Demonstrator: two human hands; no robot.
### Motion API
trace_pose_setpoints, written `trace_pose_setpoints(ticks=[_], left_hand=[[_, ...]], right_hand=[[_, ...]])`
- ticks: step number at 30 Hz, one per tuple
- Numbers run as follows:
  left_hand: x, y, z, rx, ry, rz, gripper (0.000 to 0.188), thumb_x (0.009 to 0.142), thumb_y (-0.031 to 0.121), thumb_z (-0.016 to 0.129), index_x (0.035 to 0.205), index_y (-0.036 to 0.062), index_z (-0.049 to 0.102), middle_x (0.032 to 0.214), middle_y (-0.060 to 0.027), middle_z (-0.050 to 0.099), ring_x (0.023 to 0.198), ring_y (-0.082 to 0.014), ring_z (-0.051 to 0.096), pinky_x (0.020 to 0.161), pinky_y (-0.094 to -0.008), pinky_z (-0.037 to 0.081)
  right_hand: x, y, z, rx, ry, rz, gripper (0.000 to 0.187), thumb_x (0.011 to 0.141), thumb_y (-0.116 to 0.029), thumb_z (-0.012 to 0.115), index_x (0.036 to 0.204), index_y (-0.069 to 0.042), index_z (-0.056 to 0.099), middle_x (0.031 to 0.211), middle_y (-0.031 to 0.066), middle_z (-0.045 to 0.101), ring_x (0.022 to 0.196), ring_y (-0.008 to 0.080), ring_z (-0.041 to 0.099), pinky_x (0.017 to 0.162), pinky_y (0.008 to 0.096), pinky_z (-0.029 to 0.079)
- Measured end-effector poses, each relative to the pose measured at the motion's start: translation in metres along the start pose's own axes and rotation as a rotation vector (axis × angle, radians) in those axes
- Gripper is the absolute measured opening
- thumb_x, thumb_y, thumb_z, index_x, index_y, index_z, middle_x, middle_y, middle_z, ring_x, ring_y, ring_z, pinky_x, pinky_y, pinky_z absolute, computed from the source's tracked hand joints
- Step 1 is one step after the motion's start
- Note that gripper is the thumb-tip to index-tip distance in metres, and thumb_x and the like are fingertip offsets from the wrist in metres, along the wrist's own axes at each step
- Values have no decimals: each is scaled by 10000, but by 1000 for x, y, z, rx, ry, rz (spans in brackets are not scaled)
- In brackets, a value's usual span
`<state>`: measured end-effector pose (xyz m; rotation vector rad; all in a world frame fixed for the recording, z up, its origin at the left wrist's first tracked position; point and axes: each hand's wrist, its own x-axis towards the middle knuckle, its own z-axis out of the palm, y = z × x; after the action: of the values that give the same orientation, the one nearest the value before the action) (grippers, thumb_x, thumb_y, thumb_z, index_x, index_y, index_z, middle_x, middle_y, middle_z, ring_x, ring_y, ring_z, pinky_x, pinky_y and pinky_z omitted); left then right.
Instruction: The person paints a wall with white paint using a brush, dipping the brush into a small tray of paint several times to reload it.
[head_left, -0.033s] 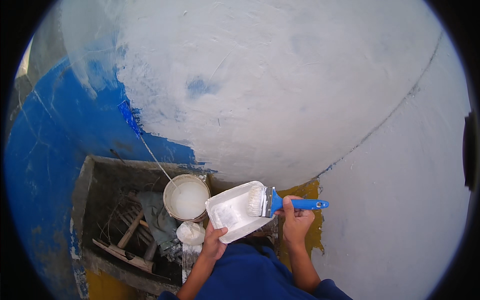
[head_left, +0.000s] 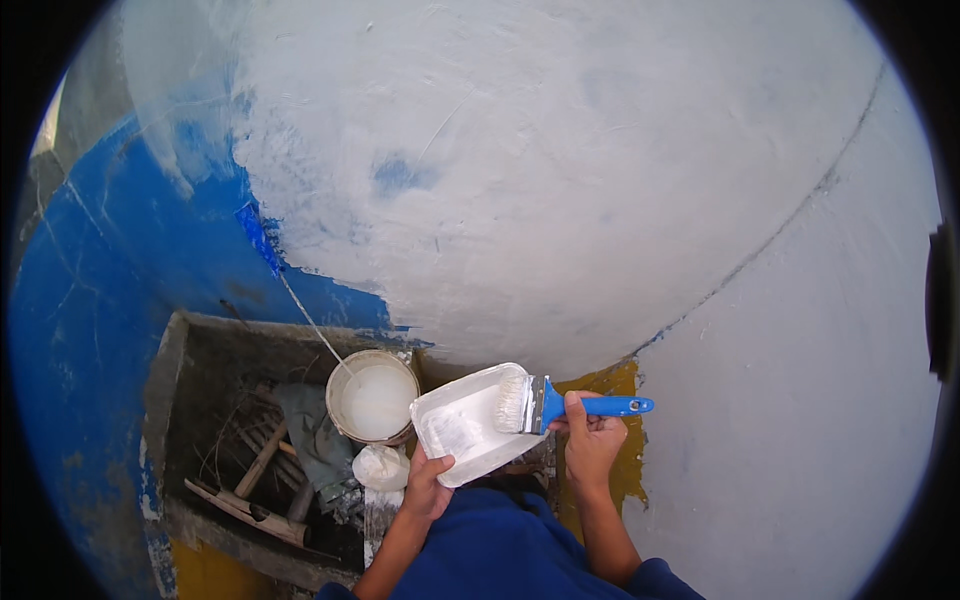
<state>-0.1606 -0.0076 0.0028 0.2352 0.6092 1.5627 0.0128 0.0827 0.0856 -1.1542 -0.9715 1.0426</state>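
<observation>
My left hand (head_left: 430, 487) grips the near edge of a shallow white tray (head_left: 455, 430), its thumb over the rim. White paint is smeared on the tray's bottom. In my right hand (head_left: 594, 450) is a wide paintbrush (head_left: 600, 405) with a blue handle, pinched close to its metal band. The brush's white, paint-coated bristles lie over the right part of the tray; whether they touch its bottom I cannot tell. Just left of the tray stands a bucket (head_left: 375, 398) of white liquid, with a thin stick leaning in it.
A wall ahead is mostly white, with blue paint (head_left: 150, 230) at left. The stick from the bucket reaches a blue paddle-shaped head (head_left: 258, 238). A concrete trough (head_left: 175, 370) at lower left holds wood pieces and a grey-green cloth (head_left: 315, 425). A white bundle (head_left: 381, 467) sits below the bucket.
The brush and my right hand have shifted very slightly to the left. Otherwise the scene looks the same.
</observation>
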Motion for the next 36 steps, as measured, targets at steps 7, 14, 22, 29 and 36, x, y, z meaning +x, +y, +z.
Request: trace_pose_setpoints(ticks=[7,14,22,29,36], left_hand=[[-2,2,-4,0,17,-6,670,784,71,581,1388,-24,307,1338,-170,482,1235,-304,499,1029,-425,429],[-1,2,-5,-13,10,-36,672,789,52,581,1396,-8,297,1346,-161,472,1238,-293,493,1034,-418,421],[3,5,-18,-71,12,-44,696,787,124,598,1397,-23,298,1352,-187,468,1229,-332,500,1027,-458,431],[5,12,-18,-110,-20,3,682,790,151,581,1398,-10,315,1342,-188,480,1222,-327,506,1018,-454,440],[4,12,-23,-111,-25,27,688,794,163,577,1401,-19,309,1339,-196,484,1218,-325,512,1013,-455,446]], right_hand=[[12,16,-18,131,66,362,157,853,-85,674,809,-37,532,662,56,585,510,130,603,449,251,535],[14,7,-13,275,-91,430,136,826,-44,703,849,-27,571,695,80,616,609,164,648,526,271,562],[3,-29,-20,-241,-708,-583,132,724,57,722,842,-1,712,967,162,690,948,307,678,836,389,570],[-12,-50,-12,-588,-1022,-1089,212,755,-53,662,959,4,670,1075,139,645,1073,308,629,847,365,567],[-18,-46,-7,-685,-880,-1331,200,710,-41,706,909,-51,692,1051,101,668,824,194,640,719,271,554]])
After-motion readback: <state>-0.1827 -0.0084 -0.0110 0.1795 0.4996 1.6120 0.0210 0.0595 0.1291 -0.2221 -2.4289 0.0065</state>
